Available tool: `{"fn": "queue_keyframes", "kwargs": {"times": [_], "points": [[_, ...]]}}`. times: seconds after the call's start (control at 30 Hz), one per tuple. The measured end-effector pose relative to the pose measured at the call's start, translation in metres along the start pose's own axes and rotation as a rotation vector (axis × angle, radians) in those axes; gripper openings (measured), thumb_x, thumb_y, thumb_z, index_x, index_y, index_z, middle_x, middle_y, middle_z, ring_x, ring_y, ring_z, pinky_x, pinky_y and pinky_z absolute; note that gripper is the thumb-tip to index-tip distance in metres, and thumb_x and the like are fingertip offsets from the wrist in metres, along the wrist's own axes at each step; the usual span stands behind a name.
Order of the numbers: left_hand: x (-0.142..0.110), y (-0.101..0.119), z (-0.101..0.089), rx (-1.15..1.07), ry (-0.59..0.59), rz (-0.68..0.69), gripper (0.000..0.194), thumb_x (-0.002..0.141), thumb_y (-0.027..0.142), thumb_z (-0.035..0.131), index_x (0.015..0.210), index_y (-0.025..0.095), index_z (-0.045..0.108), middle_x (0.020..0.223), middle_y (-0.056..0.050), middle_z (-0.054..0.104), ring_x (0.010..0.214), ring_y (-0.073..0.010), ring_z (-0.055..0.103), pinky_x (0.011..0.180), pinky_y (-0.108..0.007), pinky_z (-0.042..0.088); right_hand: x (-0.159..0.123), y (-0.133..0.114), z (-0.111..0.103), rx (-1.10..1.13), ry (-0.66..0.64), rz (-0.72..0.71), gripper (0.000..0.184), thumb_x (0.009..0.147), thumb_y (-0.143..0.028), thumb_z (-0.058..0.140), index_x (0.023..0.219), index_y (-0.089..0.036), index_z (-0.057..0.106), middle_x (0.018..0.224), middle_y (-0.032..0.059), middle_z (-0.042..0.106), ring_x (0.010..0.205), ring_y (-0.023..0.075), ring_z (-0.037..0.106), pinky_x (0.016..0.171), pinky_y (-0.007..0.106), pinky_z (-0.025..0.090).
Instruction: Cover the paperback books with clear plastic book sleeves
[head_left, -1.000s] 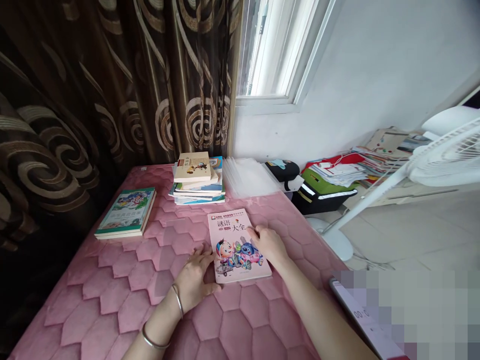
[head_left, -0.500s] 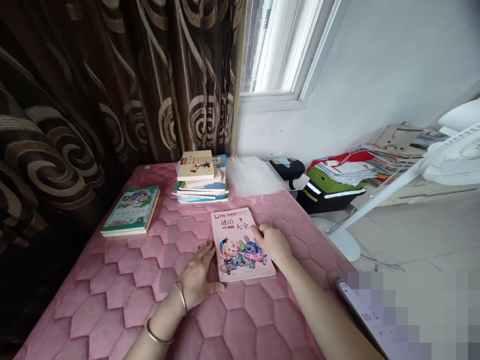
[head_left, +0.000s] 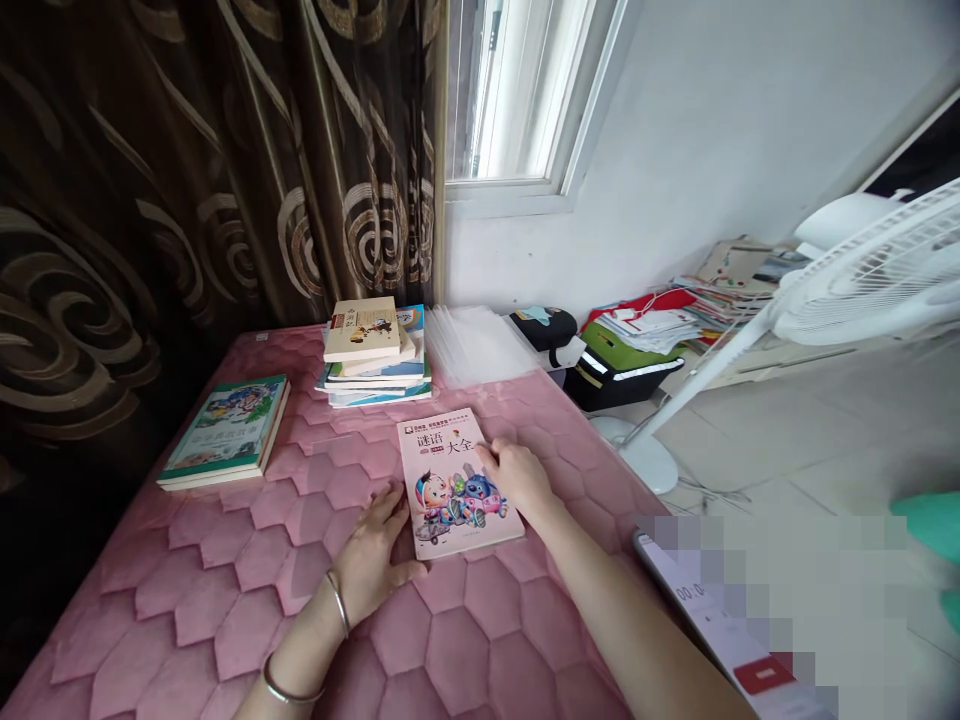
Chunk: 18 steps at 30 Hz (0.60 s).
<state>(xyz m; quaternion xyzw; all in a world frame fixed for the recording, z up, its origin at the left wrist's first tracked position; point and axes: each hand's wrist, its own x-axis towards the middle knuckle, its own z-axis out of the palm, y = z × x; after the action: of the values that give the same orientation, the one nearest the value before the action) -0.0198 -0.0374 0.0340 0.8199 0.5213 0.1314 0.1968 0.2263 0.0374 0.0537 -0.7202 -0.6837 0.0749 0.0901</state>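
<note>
A pink children's book (head_left: 454, 480) with cartoon figures on its cover lies closed on the pink quilted table cover (head_left: 225, 590). My left hand (head_left: 373, 560) rests flat on the cover against the book's left edge, fingers stretched out, with bracelets on the wrist. My right hand (head_left: 517, 478) lies on the book's right edge, fingers curled loosely over the cover.
A stack of several books (head_left: 375, 350) stands at the back, with a green book (head_left: 225, 430) to the left and clear plastic sleeves (head_left: 480, 345) to the right. Dark patterned curtains hang behind. A white fan (head_left: 847, 290) and piled papers (head_left: 675, 320) are on the right.
Only the camera has shifted, so the scene sits a little further left. Both hands and the book have stayed as they were.
</note>
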Motion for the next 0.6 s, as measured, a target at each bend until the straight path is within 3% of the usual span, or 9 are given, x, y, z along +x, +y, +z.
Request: {"fn": "queue_keyframes", "kwargs": {"times": [0.6], "points": [[-0.0007,0.0036,-0.0002,-0.052,-0.016,0.007,0.081,0.068,0.034,0.076,0.140,0.025,0.041,0.150,-0.014,0.033,0.141,-0.0338,0.020,0.112,-0.059,0.023,0.0004,0.0025,0.0014,-0.022,-0.031,-0.019,0.037,0.096,-0.044,0.036,0.089,-0.018,0.062,0.086,0.0105,0.073,0.083,0.0235,0.068,0.059,0.026,0.036]]}}
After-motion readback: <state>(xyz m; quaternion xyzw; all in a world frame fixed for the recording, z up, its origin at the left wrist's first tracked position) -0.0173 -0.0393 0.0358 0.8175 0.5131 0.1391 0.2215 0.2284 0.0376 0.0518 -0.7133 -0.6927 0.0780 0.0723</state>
